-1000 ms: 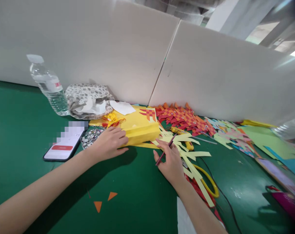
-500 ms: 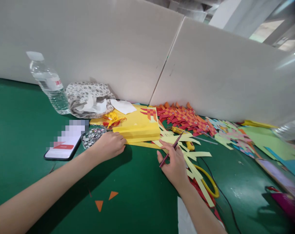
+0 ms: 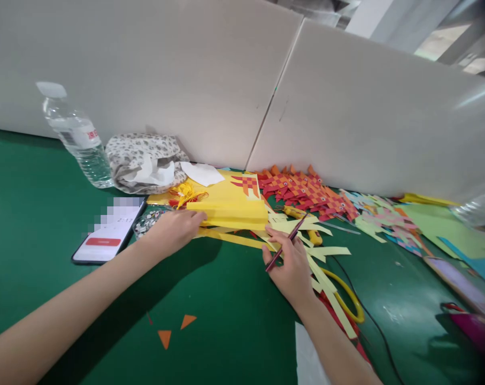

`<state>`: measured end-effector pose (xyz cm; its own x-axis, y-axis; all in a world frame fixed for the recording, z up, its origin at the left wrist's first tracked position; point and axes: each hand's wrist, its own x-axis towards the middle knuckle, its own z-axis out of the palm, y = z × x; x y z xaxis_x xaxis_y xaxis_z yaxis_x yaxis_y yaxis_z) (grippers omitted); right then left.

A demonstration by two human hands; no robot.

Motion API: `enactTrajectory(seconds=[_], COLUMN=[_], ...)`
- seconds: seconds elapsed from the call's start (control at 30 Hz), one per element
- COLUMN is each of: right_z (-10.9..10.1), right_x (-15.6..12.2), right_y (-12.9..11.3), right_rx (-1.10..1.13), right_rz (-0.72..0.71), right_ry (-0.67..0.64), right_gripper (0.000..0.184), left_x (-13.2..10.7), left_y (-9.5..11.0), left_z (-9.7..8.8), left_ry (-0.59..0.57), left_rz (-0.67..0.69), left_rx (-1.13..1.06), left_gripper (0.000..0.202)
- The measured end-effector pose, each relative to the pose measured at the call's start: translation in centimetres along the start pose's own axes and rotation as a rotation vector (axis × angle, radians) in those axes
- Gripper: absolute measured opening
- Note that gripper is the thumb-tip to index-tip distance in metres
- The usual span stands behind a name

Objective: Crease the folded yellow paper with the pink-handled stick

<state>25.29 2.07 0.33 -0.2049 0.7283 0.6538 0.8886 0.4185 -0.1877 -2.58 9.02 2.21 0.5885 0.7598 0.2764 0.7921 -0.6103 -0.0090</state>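
Observation:
My left hand [image 3: 178, 230] is closed on the left end of a folded piece of yellow paper [image 3: 238, 214], its fingertips pinching the edge. Creases run along the paper's length. At the paper's lower right corner is my right hand [image 3: 288, 264], with a slim, dark maroon pen-like tool [image 3: 286, 243] lying slanted between its fingers. Whether the right fingertips also touch the paper is hard to see. Beneath the folded paper lie narrow yellow strips [image 3: 242, 240]. Pale yellow cut strips [image 3: 332, 251] spread out behind and beside my right hand.
Red-and-orange woven paper fish [image 3: 306, 192] are piled by the partition [image 3: 166, 80]. To the left are a phone [image 3: 108, 235], a water bottle [image 3: 79, 139], a patterned cloth bag [image 3: 146, 158] and a bag of googly eyes [image 3: 146, 222]. Orange triangles [image 3: 164, 338] lie in front; a yellow-handled cutter [image 3: 314, 237] rests right.
My left hand has shifted slightly left and up. The folded yellow paper has lifted a little away from the strips beneath. The right hand keeps holding the maroon tool.

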Motion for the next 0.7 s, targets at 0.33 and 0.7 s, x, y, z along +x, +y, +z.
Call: enactTrajectory(seconds=[0.33,0.7], right_z=[0.0,0.9], right_x=[-0.2,-0.7], right_y=[-0.8,2.3], right_rx=[0.172,0.435], right_rz=[0.013,0.457], right_ry=[0.172,0.317], right_gripper=[0.027,0.026], left_x=[-0.3,-4.5], left_y=[-0.2,4.0], left_z=[-4.6,-3.8], left_ry=[0.689,0.358], left_rz=[-0.039,0.471], left_rx=[-0.014,-0.044], left_gripper=[0.015,0.035])
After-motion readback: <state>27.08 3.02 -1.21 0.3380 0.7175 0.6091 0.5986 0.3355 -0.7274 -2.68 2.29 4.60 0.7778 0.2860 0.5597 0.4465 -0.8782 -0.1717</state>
